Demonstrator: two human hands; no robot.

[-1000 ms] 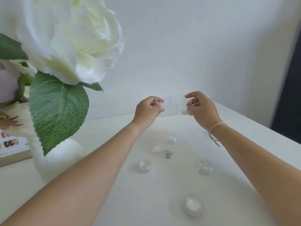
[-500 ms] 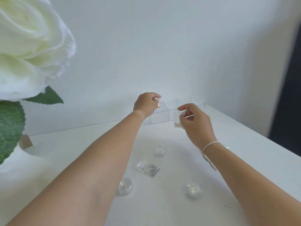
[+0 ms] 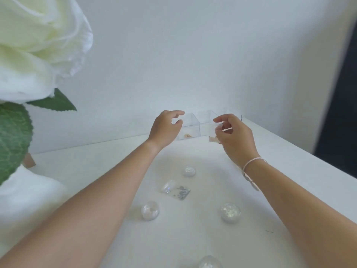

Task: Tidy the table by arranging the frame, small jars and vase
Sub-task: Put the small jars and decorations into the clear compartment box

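A large white artificial rose (image 3: 36, 45) with green leaves (image 3: 13, 138) fills the left of the view, rising from what appears to be the white vase (image 3: 25, 192) at the counter's (image 3: 289, 171) near left edge. At the far wall sits a clear acrylic box (image 3: 195, 124), its compartments holding only a small tan scrap (image 3: 187, 135). The left hand (image 3: 166, 128) hovers just beside the box, fingers loosely curled and gripping nothing. The right hand (image 3: 233, 136) pinches a small clear piece with a tan tag; what it is cannot be told. Four small glitter jars (image 3: 230, 212) lie scattered on the near counter around a clear sachet (image 3: 176, 189) of silver bits. No frame is visible. Judging by the scatter, most of the tidying remains.
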